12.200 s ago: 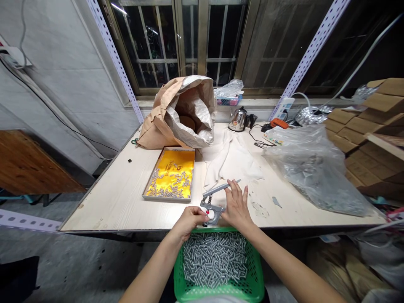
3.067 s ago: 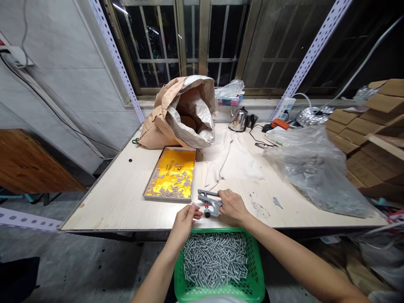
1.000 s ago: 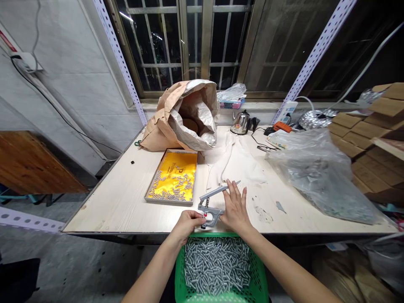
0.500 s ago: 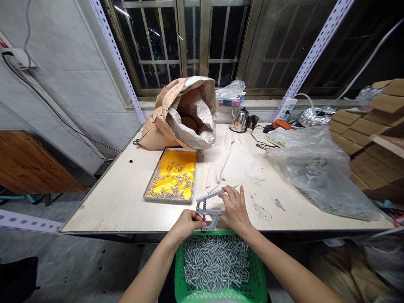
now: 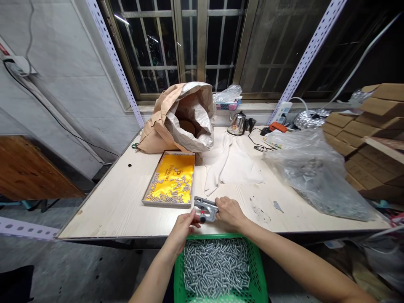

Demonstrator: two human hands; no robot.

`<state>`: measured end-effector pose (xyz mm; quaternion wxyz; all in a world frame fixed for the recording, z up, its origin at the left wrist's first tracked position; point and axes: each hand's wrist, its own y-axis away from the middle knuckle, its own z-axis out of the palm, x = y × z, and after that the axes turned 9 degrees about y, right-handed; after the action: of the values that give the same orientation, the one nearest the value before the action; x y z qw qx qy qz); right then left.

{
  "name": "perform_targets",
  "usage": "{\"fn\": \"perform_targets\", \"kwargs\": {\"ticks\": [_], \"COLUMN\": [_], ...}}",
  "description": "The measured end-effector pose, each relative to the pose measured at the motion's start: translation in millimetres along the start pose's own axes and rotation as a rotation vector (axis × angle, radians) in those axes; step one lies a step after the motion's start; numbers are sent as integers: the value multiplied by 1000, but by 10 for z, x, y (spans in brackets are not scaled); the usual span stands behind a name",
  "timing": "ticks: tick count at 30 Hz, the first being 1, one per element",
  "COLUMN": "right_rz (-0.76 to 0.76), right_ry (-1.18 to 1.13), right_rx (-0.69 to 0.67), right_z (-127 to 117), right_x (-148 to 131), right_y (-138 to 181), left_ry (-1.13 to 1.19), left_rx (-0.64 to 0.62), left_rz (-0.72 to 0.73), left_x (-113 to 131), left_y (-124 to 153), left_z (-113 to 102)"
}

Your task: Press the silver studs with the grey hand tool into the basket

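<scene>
Nearest to me, a green basket point(image 5: 259, 273) is sitting just below the edge of the surface point(image 5: 116, 210), holding a heap of small silver metal pieces point(image 5: 216, 267). Both my forearms are slanting inward above its sides. My right hand point(image 5: 229, 213) is lying palm down over the surface, its fingers curling tightly around the handles of the gray pliers point(image 5: 205, 205), which are pointing leftward near the front edge with their handles pressed together. My left hand point(image 5: 182, 229) is angling up beside the tool's head, thumb raised, fingertips bending close to its black round end; I cannot tell whether they are pinching anything. Just beyond, a shallow tray point(image 5: 167, 205) is holding a yellow sheet point(image 5: 176, 164), on which more metal pieces are lying scattered. The sheet is bearing dark sideways lettering that I am reading as beginning "Prem", the rest being unclear, beside a P-like mark. A white cloth point(image 5: 236, 166) is spreading to the right of the tray. Farther back, a brown paper sack point(image 5: 158, 126) is gaping open, and a steel kettle point(image 5: 236, 124) is showing an orange label too small to read.
</scene>
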<state>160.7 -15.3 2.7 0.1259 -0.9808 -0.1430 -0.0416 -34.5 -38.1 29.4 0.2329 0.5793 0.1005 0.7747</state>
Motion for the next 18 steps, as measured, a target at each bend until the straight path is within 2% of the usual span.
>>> {"fn": "perform_targets", "kwargs": {"ticks": [3, 6, 9, 11, 15, 16, 18], "right_rz": [17, 9, 24, 59, 98, 103, 117], "right_ry": [-9, -61, -115, -122, -123, -123, -128], "right_rx": [43, 142, 259, 284, 298, 299, 296], "right_z": [-92, -159, -189, -201, -218, -218, -207], "right_x": [27, 36, -10, -54, -79, -66, -24], "right_y": [-16, 6, 62, 108, 218, 250, 317], "left_ry": [-69, -116, -145, -214, -535, -631, -806], "left_rx": [-15, -7, 77, 120, 129, 108, -11], "left_rz": [5, 39, 143, 240, 446, 468, 439], "left_x": [-24, -77, -132, -130, 7, 56, 154], "left_y": [25, 28, 21, 55, 311, 398, 539], "left_z": [30, 37, 50, 70, 91, 79, 21]}}
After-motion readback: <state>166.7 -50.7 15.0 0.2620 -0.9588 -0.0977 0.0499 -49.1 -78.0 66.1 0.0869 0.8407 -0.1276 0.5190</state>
